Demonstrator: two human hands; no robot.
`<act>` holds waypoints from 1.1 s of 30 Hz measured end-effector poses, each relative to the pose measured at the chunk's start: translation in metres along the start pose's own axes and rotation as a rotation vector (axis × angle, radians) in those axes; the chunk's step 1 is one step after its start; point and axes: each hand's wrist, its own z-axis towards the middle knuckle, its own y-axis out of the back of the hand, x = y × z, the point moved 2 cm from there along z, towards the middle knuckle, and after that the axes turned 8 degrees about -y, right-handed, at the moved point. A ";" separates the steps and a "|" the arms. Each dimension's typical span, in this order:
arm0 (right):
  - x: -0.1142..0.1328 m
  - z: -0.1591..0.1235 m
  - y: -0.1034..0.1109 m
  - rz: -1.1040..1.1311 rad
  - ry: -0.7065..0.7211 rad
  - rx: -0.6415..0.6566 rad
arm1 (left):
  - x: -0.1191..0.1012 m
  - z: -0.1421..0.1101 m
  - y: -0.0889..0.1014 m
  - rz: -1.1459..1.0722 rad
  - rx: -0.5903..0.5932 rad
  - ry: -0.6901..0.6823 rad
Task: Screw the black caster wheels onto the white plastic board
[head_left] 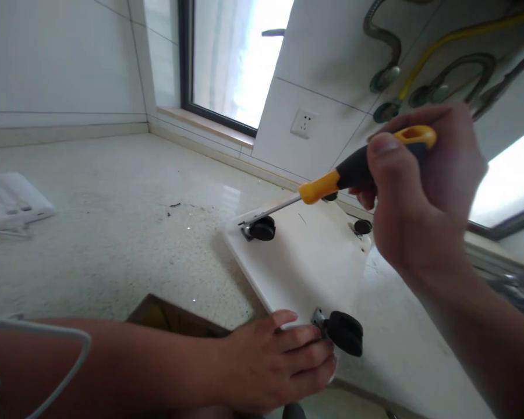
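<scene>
My right hand (423, 192) is closed around the yellow and black handle of a screwdriver (318, 189). The screwdriver's shaft slants down to the left, its tip at the mounting plate of a black caster wheel (263, 228); whether it sits in a screw is too small to tell. That caster is at the left corner of a white board (305, 250) lying wheels up. My left hand (283, 361) grips the board's near edge, fingers over it beside another caster wheel (344, 333); its thumb is hidden. A further caster (362, 227) stands at the right side, and one more is partly behind the screwdriver.
The board rests on a pale speckled countertop (113, 203) with small dark debris scattered beside it. A white device (13, 201) with a cable lies at the left. Behind are a window (231, 58), a wall socket (304, 123) and hoses with a yellow pipe (458, 38).
</scene>
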 end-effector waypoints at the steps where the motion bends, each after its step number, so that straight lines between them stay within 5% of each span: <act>1: 0.001 0.005 -0.011 0.026 -0.011 -0.024 | 0.000 0.000 0.000 0.013 -0.007 0.001; 5: 0.007 0.022 -0.059 0.048 -0.056 0.052 | 0.001 -0.001 0.001 0.085 -0.039 0.010; 11: 0.007 0.047 -0.146 -0.006 -0.171 0.367 | 0.004 -0.001 0.003 0.174 -0.074 -0.016; 17: -0.002 0.045 -0.210 -0.082 -0.114 0.517 | 0.004 -0.003 -0.002 0.228 -0.097 -0.028; 21: -0.006 0.039 -0.221 -0.119 -0.089 0.608 | 0.004 -0.005 -0.004 0.251 -0.137 -0.031; 33: -0.005 0.030 -0.200 -0.114 0.000 0.662 | 0.003 -0.004 -0.003 0.164 -0.087 -0.032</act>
